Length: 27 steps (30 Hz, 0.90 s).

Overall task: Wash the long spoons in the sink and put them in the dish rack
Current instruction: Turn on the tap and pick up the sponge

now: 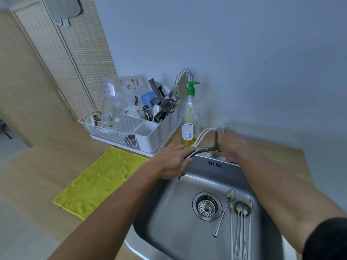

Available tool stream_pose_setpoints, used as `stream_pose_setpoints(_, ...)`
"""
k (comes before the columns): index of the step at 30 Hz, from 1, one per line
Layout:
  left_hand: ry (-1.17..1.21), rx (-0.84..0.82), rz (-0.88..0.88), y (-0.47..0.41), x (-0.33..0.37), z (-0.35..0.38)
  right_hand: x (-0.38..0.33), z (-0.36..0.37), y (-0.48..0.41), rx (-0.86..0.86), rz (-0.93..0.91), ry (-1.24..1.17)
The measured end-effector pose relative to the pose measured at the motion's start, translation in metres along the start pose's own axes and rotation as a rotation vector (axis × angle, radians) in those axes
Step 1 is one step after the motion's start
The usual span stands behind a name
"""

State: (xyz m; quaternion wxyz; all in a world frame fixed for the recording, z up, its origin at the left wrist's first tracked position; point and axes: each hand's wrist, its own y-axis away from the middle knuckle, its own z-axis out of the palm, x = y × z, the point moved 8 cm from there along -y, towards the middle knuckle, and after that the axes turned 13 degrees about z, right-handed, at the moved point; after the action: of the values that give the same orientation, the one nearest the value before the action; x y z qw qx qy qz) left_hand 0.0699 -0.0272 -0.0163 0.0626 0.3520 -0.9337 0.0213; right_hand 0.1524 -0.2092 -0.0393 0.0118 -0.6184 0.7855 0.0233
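From the head camera we look down on a steel sink (169, 212) set in a wooden counter. The long spoons (241, 218) lie on its floor at the right, just beside the drain strainer (206, 205). One lies aslant and the rest are bunched side by side, with their handles running toward us. No hand holds a spoon. Our left hand (171, 162) has its fingers curled round the tap spout (202, 150) at the back rim. Our right hand (231, 141) lies on the tap lever (216, 136), but it is blurred and we cannot tell whether the fingers close round it or only press. The dish rack (105, 131) stands well to the left, behind a yellow cloth (97, 182). Its cutlery holder (147, 136) is crowded at the back.

We judge the spoons to be thin, stiff, light metal that will be slippery once wet. Lying flat on steel, they will be awkward to lift. We would pinch one at mid-handle, or tip up the bowl end first, and take one or two at a time instead of the whole bunch.

The soap bottle (190, 119) has a green pump and a label with a blue script word too small for us to read. A cup in the rack has a red band of lettering, which is also illegible.
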Motion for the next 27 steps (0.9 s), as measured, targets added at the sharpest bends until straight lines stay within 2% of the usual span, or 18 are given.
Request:
stream_pose_setpoints(22,0.009,-0.018,0.016,0.0,-0.013,-0.008,-0.007,-0.01,-0.015,-0.051,-0.01,0.093)
stream_pose_setpoints(27,0.005,0.026,-0.042,-0.005,-0.013,-0.016,0.004,-0.008,-0.016,-0.083,-0.036,-0.065)
